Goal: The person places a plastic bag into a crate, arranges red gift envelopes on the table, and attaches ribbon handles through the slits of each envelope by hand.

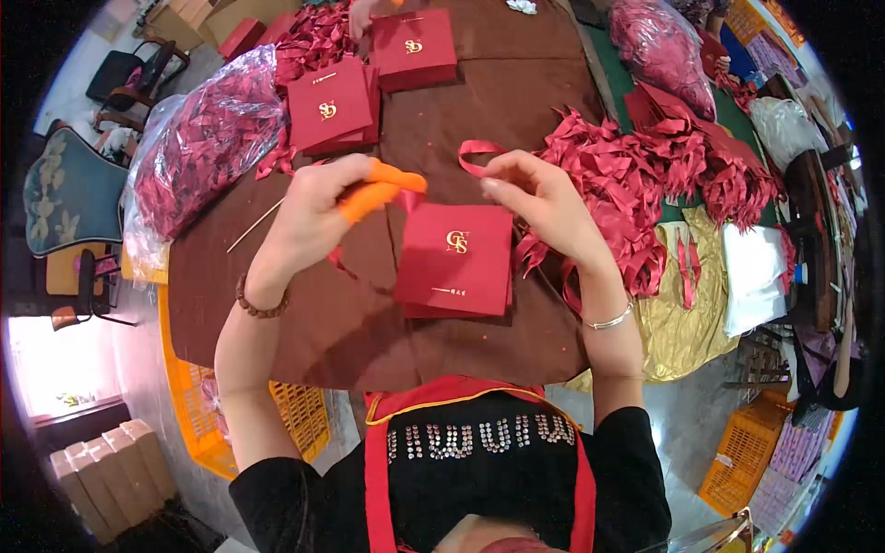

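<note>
A small stack of square red cards (454, 263) with a gold monogram lies on the brown-covered table in front of me. Above its upper left corner is my left hand (336, 198), with orange covers on two fingers. Those fingers pinch a red ribbon, and a short piece of it shows at the fingertips. My right hand (542, 195) is over the stack's upper right corner. Its thumb and finger are closed on a looped red ribbon (477, 147). Whether both hands hold the same ribbon, I cannot tell.
More red card stacks (330, 106) stand at the far left beside a plastic bag of ribbons (207, 138). A heap of red ribbons (604, 198) lies right of my hand. Another person's hand (361, 17) shows at the back. Yellow crates (300, 415) stand below the table.
</note>
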A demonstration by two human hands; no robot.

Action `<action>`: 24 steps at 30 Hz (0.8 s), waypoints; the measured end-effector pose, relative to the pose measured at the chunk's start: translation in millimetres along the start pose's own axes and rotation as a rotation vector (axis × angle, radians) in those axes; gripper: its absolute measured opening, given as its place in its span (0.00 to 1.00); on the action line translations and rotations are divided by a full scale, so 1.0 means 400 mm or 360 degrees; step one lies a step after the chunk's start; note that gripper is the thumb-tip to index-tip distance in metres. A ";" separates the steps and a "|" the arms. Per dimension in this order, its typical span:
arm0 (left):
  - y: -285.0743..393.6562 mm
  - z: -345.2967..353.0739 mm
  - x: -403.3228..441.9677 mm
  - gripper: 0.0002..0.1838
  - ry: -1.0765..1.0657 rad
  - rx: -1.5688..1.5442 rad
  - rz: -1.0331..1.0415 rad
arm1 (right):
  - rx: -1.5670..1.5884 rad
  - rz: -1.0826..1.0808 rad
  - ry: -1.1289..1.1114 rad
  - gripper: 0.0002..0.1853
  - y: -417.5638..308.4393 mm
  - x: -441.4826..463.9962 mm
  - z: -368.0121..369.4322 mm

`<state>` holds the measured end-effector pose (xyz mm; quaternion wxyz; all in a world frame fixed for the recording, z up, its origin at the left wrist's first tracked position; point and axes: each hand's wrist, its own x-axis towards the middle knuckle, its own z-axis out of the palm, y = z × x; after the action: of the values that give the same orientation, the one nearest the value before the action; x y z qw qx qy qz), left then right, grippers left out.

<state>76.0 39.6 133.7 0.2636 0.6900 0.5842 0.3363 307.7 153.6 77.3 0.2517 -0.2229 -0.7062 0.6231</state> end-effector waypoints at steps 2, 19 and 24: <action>-0.056 0.002 -0.031 0.11 0.0053 -0.0362 -0.0314 | -0.0500 0.0176 0.0253 0.14 0.081 0.001 -0.007; -0.371 0.159 -0.232 0.11 0.0229 0.0684 -0.0624 | -0.1342 0.0060 0.0302 0.28 0.163 -0.086 0.058; -0.309 0.185 -0.203 0.19 0.0560 0.1101 -0.0325 | -0.1249 0.0156 0.0322 0.28 0.161 -0.096 0.064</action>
<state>48.0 -15.9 -19.2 -0.0562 0.6084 0.7647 0.2050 321.3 118.0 8.2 0.1858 -0.3955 -0.8505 0.2926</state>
